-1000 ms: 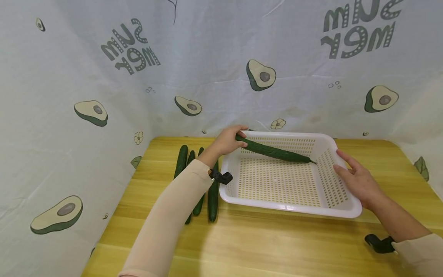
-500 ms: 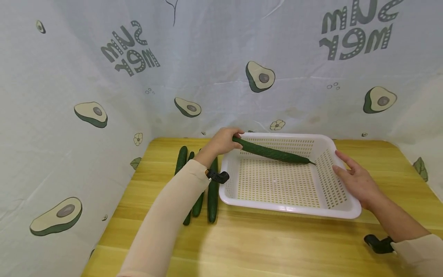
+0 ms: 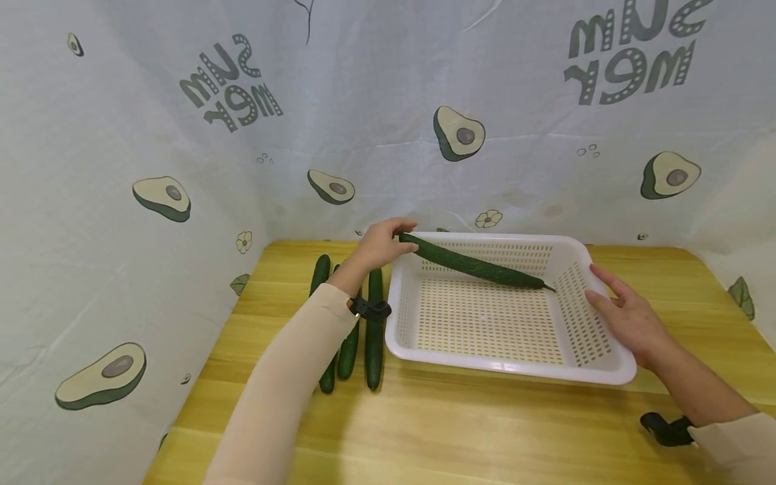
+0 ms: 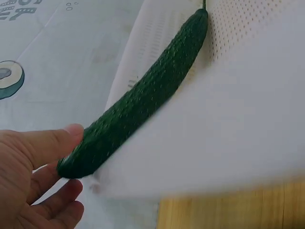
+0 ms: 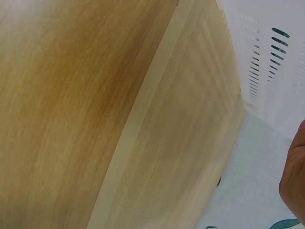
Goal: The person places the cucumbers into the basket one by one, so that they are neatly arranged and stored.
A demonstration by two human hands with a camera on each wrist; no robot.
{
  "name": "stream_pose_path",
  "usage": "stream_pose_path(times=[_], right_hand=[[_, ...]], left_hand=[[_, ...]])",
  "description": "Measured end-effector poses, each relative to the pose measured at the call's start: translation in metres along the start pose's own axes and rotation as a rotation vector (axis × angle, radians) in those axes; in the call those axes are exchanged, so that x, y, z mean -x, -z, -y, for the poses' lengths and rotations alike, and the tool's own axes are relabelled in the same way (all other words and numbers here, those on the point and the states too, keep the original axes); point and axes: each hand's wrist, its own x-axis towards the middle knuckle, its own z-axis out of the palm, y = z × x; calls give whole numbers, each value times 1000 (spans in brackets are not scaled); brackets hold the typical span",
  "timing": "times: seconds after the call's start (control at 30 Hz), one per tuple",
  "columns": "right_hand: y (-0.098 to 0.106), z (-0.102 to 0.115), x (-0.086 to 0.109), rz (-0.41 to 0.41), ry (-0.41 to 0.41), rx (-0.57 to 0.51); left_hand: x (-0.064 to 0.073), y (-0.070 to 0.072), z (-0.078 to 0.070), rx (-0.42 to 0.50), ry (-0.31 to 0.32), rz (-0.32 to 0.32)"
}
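My left hand point(image 3: 378, 244) pinches the blunt end of a long green cucumber point(image 3: 479, 267) at the back left corner of a white plastic basket point(image 3: 503, 367). The cucumber slants across the basket's back, its thin stem near the right wall. In the left wrist view, the thumb point(image 4: 52, 143) lies on the cucumber's end, with fingers behind and below it. My right hand point(image 3: 630, 323) holds the basket's right rim, thumb over the edge; its outer fingers are hidden. Only part of that hand point(image 5: 294, 176) shows in the right wrist view.
Several cucumbers point(image 3: 374, 337) lie side by side on the wooden table point(image 3: 485, 431), left of the basket and partly under my left forearm. A white curtain point(image 3: 376, 135) printed with avocados hangs behind and beside the table.
My left hand has shifted a little left, and the cucumber's held end now reaches over the basket's back left rim. The stem end has dipped slightly. My right hand stays on the basket.
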Motion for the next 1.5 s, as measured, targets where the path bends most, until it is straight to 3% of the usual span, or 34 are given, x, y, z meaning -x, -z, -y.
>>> stream_pose_path(times=[0.2, 0.43, 0.63, 0.87, 1.0, 1.1, 1.2, 1.37, 1.5], right_hand=[[0, 0, 0, 14, 4, -16], [-1, -1, -1, 9, 8, -11], [0, -1, 0, 8, 13, -11], [2, -1, 0, 32, 30, -38], [1, -2, -1, 33, 28, -33], [0, -2, -1, 31, 30, -32], [-1, -2, -1, 29, 28, -30], [0, -3, -1, 25, 28, -32], [1, -4, -2, 29, 32, -34]], left_hand=[[28, 24, 20, 52, 28, -35], [72, 46, 60, 48, 131, -107], [105, 49, 94, -29, 217, -146], [134, 43, 121, -46, 405, -126], [147, 40, 130, 14, 443, -106], [157, 40, 133, 36, 464, -138], [167, 40, 135, -5, 483, -162], [181, 39, 132, -124, 513, -121], [189, 37, 131, -170, 525, -125]])
